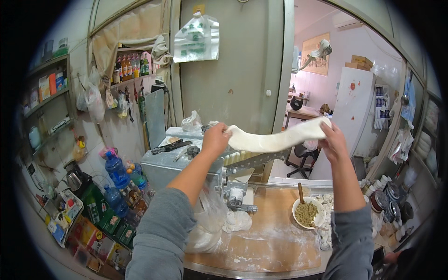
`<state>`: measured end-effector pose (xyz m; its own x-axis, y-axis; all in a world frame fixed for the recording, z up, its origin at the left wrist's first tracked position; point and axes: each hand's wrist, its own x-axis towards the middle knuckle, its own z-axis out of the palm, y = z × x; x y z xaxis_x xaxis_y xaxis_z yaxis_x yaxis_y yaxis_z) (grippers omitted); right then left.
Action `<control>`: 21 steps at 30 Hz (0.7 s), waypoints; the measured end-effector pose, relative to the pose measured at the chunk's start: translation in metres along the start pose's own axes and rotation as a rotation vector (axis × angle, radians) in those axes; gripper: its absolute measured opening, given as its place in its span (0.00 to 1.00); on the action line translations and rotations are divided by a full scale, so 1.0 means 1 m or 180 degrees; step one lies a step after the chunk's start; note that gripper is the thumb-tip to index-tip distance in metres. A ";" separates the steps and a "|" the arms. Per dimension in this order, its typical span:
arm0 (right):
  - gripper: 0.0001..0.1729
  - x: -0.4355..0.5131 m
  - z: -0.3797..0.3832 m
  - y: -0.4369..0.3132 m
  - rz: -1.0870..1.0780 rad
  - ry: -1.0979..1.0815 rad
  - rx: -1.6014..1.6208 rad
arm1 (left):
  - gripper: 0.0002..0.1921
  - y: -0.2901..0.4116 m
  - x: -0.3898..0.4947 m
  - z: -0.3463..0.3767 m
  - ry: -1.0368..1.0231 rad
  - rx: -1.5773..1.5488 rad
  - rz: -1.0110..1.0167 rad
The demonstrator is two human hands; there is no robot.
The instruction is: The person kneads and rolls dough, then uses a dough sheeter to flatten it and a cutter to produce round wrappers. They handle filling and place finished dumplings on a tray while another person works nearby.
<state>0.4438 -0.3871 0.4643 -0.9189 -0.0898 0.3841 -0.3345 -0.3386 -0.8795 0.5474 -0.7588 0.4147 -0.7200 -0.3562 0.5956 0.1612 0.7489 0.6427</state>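
Observation:
A long strip of white dough [273,141] hangs in the air between my two hands, sagging in the middle. My left hand [217,134] grips one end, in front of a grey metal dough-rolling machine [178,173]. At the other end, my right hand [332,140] is shut on the strip, which looks blurred there. Below lies a flour-dusted wooden board [273,241]. Beside the machine's lower part sits a crumpled lump of dough or cloth [237,221]; I cannot tell which.
A white bowl [297,218] of chopped filling holds a wooden-handled utensil. A tray [326,245] of small white pieces stands right of it. A clear plastic bag [206,224] rests by the machine. Dark tools [172,146] lie on the machine's top. Blue water bottles [117,171] stand at left.

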 end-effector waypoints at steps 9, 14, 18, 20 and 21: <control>0.24 0.058 0.069 0.083 -0.1005 -0.0139 -0.3992 | 0.37 -0.031 -0.068 0.013 -0.1392 0.2195 0.0532; 0.21 0.059 0.088 0.106 -0.1554 -0.0738 -0.4959 | 0.39 -0.023 -0.066 0.017 -0.1266 0.2236 0.0085; 0.11 0.064 0.088 0.120 -0.1995 -0.0824 -0.5014 | 0.36 -0.024 -0.068 0.019 -0.1122 0.2310 0.0156; 0.08 0.066 0.081 0.124 -0.2213 -0.0769 -0.4672 | 0.36 -0.027 -0.070 0.019 -0.1106 0.2293 0.0160; 0.08 0.071 0.077 0.123 -0.2136 -0.0705 -0.4611 | 0.36 -0.027 -0.070 0.019 -0.1085 0.2316 0.0187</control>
<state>0.3534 -0.5076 0.4052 -0.5289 -0.4678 0.7081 -0.6684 0.7437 -0.0079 0.5803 -0.7434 0.3466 -0.9093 -0.2027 0.3634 -0.1904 0.9792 0.0700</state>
